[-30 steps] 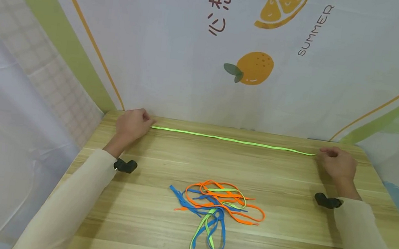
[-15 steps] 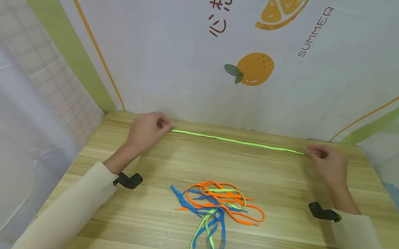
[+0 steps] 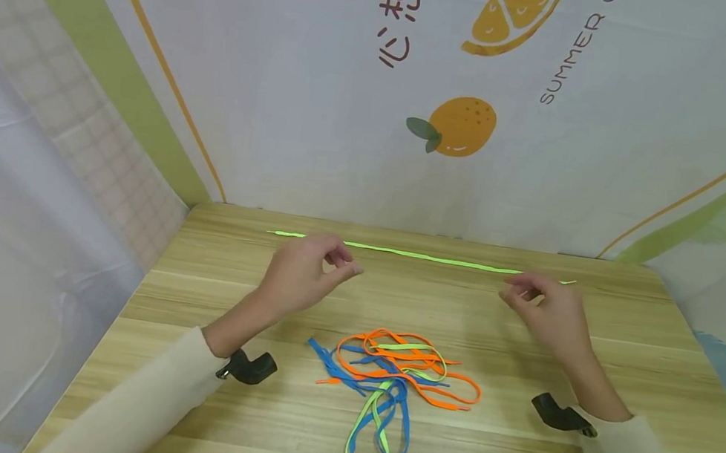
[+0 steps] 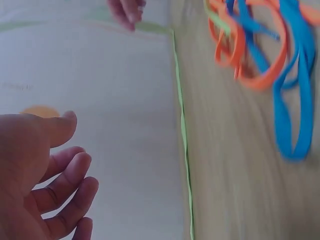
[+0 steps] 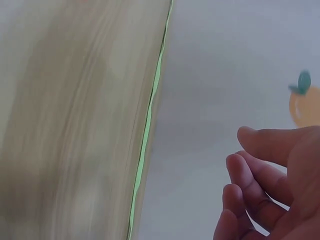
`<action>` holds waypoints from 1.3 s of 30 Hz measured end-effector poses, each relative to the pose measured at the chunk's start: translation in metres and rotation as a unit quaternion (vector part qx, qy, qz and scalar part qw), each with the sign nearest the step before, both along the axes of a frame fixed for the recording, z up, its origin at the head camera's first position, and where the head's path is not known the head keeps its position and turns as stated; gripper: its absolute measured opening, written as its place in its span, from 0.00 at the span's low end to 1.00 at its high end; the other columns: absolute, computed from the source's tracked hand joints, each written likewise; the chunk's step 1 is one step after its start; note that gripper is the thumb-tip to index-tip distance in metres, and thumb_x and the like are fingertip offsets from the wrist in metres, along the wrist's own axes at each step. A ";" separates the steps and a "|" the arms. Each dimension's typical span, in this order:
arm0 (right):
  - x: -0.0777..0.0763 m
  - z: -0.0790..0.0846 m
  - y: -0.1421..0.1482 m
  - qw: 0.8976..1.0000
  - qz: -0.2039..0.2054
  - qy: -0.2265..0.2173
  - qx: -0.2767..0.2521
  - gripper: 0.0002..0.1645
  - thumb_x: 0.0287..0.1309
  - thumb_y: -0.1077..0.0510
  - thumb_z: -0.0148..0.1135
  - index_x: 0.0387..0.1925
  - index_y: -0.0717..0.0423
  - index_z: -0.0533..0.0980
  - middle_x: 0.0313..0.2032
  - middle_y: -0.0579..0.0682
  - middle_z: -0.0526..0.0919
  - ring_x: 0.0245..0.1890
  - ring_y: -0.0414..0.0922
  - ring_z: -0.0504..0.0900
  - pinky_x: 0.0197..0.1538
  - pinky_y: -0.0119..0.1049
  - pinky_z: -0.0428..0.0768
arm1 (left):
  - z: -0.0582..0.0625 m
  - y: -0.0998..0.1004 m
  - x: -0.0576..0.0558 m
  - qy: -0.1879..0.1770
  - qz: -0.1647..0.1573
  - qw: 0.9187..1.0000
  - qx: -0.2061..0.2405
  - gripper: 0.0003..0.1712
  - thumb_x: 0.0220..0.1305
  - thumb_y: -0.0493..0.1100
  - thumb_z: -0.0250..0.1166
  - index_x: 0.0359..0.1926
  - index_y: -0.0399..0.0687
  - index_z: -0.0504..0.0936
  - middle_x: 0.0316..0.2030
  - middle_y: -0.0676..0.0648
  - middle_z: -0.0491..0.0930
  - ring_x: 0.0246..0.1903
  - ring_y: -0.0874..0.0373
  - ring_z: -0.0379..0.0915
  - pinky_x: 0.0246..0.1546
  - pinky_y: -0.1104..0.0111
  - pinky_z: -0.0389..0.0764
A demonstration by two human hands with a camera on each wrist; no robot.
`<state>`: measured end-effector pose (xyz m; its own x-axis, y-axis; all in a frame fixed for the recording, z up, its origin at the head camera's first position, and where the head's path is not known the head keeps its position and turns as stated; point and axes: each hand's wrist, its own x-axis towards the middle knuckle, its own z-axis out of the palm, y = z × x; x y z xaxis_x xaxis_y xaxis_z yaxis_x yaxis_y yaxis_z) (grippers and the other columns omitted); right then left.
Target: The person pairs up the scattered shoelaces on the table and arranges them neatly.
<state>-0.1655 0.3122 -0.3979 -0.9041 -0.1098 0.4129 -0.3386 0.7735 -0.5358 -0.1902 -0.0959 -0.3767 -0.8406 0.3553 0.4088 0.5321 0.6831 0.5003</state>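
A yellow-green shoelace [image 3: 427,257] lies stretched nearly straight along the back of the wooden table. In the head view my left hand [image 3: 304,272] overlaps its left part, with thumb and fingers loosely bent and nothing held. My right hand [image 3: 551,311] is likewise relaxed and bare, overlapping the lace toward its right end. Both wrist views show a gap between thumb and fingertips [image 4: 82,165]. Nearer the front, a tangled pile holds orange laces [image 3: 413,378], blue laces [image 3: 403,429] and a green lace [image 3: 349,449].
The wooden table [image 3: 233,421] meets a white printed cloth [image 3: 297,99] at its back edge. More cloth hangs at the left and right sides. A small dark device [image 3: 249,367] is strapped to each wrist.
Both hands have let go of the green lace's ends and moved inward and toward the front. The lace stays laid out along the back; the pile has not moved.
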 end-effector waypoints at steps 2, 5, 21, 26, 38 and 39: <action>0.003 -0.002 -0.008 1.000 0.018 0.007 0.007 0.11 0.64 0.62 0.80 0.47 0.60 0.90 0.33 0.48 0.88 0.34 0.48 0.85 0.28 0.34 0.77 | -0.002 0.006 0.006 -0.009 -0.016 1.000 -0.019 0.14 0.69 0.54 0.79 0.42 0.50 0.91 0.34 0.57 0.87 0.39 0.57 0.86 0.36 0.61 0.83; 0.008 -0.005 -0.019 0.999 0.044 0.001 0.013 0.11 0.63 0.63 0.80 0.47 0.59 0.90 0.34 0.46 0.90 0.35 0.49 0.86 0.30 0.36 0.78 | -0.005 0.014 0.013 -0.035 -0.045 0.997 -0.054 0.14 0.70 0.54 0.79 0.43 0.50 0.92 0.34 0.57 0.88 0.39 0.56 0.85 0.38 0.62 0.83; 0.027 -0.027 -0.058 0.984 0.140 -0.104 0.031 0.10 0.63 0.64 0.79 0.46 0.61 0.90 0.34 0.37 0.88 0.35 0.40 0.85 0.40 0.38 0.83 | -0.039 0.040 0.030 -0.107 -0.134 0.975 -0.139 0.07 0.69 0.49 0.80 0.40 0.52 0.94 0.33 0.56 0.84 0.33 0.61 0.78 0.37 0.65 0.79; 0.029 -0.031 -0.062 0.980 0.148 -0.127 0.038 0.10 0.64 0.59 0.80 0.45 0.57 0.90 0.35 0.36 0.87 0.36 0.38 0.84 0.41 0.38 0.84 | -0.045 0.041 0.031 -0.098 -0.145 0.973 -0.151 0.06 0.69 0.48 0.80 0.39 0.53 0.94 0.31 0.57 0.80 0.31 0.62 0.74 0.33 0.67 0.76; 0.030 -0.039 -0.067 0.970 0.171 -0.163 0.058 0.06 0.60 0.58 0.83 0.37 0.50 0.90 0.31 0.32 0.85 0.34 0.35 0.80 0.40 0.36 0.81 | -0.051 0.046 0.030 -0.117 -0.151 0.969 -0.159 0.06 0.70 0.46 0.79 0.34 0.54 0.94 0.24 0.60 0.77 0.27 0.64 0.71 0.28 0.69 0.72; 0.030 -0.040 -0.068 0.970 0.170 -0.164 0.060 0.07 0.59 0.59 0.83 0.37 0.50 0.90 0.31 0.32 0.84 0.34 0.35 0.80 0.40 0.36 0.81 | -0.051 0.046 0.029 -0.118 -0.150 0.969 -0.160 0.06 0.70 0.46 0.78 0.34 0.54 0.94 0.24 0.61 0.78 0.27 0.64 0.71 0.28 0.69 0.72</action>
<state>-0.1354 0.2444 -0.4378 -0.8874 -0.4547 0.0756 -0.4123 0.7097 -0.5713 -0.1609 -0.0495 -0.4279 -0.7373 0.6740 0.0459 0.6263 0.6563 0.4208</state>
